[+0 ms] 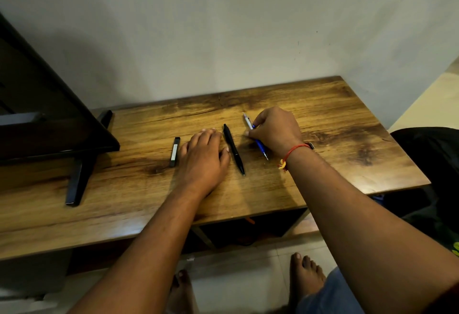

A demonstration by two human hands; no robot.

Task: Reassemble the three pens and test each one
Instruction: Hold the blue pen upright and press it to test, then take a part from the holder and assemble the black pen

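A black pen (233, 149) lies on the wooden table (323, 120), tip toward me. To its right lies a blue and silver pen (260, 146), with my right hand (275, 128) pinching its middle against the tabletop. My left hand (203, 157) rests palm down with fingers together, between the black pen and a short black capped marker-like piece (174, 152). Whatever is under the left palm is hidden.
A dark screen on a black stand (79, 177) fills the left of the table. The wall runs right behind the table. A dark bag (427, 154) sits off the right edge. My bare feet show on the tiled floor below.
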